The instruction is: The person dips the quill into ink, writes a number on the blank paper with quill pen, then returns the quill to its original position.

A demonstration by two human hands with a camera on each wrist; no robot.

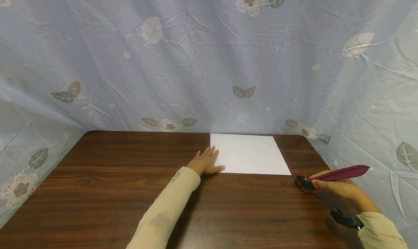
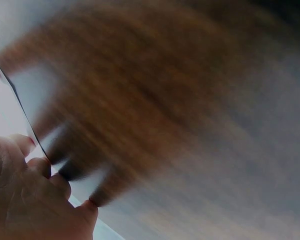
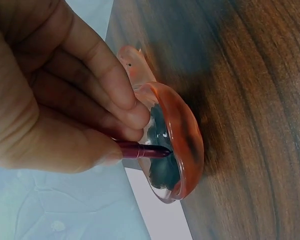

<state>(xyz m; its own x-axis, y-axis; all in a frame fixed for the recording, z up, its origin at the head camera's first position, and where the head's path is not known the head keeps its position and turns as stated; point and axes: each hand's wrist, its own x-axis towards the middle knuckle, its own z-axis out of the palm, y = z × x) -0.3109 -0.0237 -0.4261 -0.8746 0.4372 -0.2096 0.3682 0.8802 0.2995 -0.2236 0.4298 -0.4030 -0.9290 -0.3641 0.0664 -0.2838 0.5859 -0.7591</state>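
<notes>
My left hand (image 1: 206, 161) lies with its fingers spread across the left edge of a white sheet of paper (image 1: 253, 154). At the table's right side, my right hand (image 1: 336, 187) pinches a maroon feather quill pen (image 1: 349, 172) between thumb and fingers. In the right wrist view the pen's tip points down into a translucent red-orange dish (image 3: 187, 135), overlapping the dark ink (image 3: 162, 175) in it. That dish sits just off the paper's near right corner. The left wrist view shows fingertips (image 2: 60, 185) along the paper's edge.
A dark brown wooden table (image 1: 114, 191) lies under everything. Pale blue cloth (image 1: 196, 60) with leaves and flowers hangs behind it and at both sides. A black strap (image 1: 346, 219) is worn at the right wrist, by the sleeve.
</notes>
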